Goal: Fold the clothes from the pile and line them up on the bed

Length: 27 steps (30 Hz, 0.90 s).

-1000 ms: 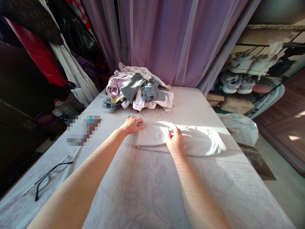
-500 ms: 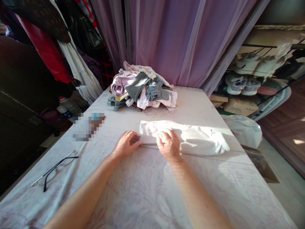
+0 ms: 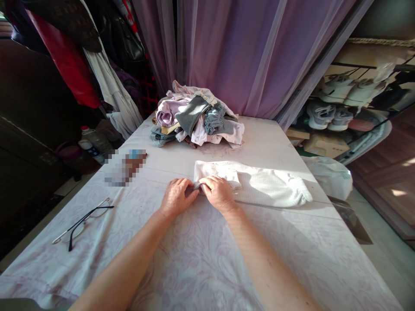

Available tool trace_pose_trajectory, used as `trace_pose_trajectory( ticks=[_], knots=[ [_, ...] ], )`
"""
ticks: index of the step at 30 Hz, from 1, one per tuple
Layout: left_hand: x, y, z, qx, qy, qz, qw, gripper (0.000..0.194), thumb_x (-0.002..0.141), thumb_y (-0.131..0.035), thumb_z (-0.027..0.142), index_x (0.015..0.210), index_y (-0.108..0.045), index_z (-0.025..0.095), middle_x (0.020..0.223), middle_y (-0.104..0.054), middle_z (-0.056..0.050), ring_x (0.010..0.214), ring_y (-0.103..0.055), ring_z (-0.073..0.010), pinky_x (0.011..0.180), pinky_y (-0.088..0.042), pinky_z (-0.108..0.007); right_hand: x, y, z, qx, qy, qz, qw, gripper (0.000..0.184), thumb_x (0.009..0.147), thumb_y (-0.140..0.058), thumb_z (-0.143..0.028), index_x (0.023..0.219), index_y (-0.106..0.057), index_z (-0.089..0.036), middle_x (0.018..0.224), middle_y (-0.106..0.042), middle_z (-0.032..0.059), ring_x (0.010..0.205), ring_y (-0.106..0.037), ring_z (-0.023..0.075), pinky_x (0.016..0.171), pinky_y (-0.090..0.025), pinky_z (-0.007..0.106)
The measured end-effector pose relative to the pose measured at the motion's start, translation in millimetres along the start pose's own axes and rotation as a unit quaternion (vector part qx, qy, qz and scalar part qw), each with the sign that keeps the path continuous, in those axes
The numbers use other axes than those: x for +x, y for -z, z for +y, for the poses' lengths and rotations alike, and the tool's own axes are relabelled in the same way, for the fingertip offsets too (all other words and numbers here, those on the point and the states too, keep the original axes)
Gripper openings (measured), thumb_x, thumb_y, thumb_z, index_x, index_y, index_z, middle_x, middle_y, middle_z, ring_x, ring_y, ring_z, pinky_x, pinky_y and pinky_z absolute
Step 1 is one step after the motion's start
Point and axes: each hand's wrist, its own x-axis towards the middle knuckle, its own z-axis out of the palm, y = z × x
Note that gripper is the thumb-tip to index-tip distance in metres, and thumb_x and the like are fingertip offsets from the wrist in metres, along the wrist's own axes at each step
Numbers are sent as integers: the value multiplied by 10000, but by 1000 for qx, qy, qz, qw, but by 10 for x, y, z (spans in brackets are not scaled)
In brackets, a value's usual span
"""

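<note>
A pair of pale, finely striped pants (image 3: 266, 186) lies flat on the table, folded lengthwise, with a gathered cuff at its right end. The left part is doubled over in a thicker layer. My left hand (image 3: 177, 198) is closed at the near left corner, thumb and fingers pinching the fabric edge. Just beside it, almost touching, my right hand (image 3: 218, 193) grips the same near edge with bent fingers. The fabric under the fingertips is mostly hidden.
A heap of clothes (image 3: 194, 119) sits at the table's far side before a purple curtain (image 3: 227, 52). Eyeglasses (image 3: 78, 226) and a pixelated item (image 3: 126, 168) lie at left. Beyond the right edge are a plastic bag (image 3: 330, 175) and shoes (image 3: 327, 114) on a rack.
My left hand moved from the pants' far left corner to the near one. My right hand slid left from the middle to join it. The view shifted slightly.
</note>
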Motion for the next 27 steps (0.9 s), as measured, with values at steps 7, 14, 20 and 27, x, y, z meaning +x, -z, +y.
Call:
trace_pose_trajectory(
  ticks=[7,14,20,27],
  knots=[
    [40,-36,241,51,97,11,994,255,866,-607,480,848,-597,226,911,-696,-76,946,-614,-287,863,-425,-418,59,53,4,36,-28,-7,999,230,883,-583,-185,988,-763,-281,997,-771,13,942,-694,200,878,-520,324],
    [22,-62,290,60,116,24,991,103,826,-604,331,875,-583,243,939,-695,-73,982,-602,-294,911,-403,-445,18,25,28,69,2,6,998,270,904,-534,-183,1025,-762,-265,1039,-768,24,970,-700,182,906,-530,318],
    [-5,-81,243,42,106,45,993,209,763,-600,194,960,-574,260,940,-705,-50,977,-611,-279,931,-400,-424,-72,-61,22,41,6,21,999,226,887,-597,-169,995,-763,-279,1045,-760,27,982,-686,191,912,-496,340],
    [-39,-46,148,31,74,22,997,63,788,-566,200,826,-576,248,877,-702,-35,942,-609,-267,891,-410,-416,-138,-84,15,39,18,27,999,161,897,-625,-202,986,-744,-262,1060,-748,30,1022,-658,203,942,-446,364]
  ],
)
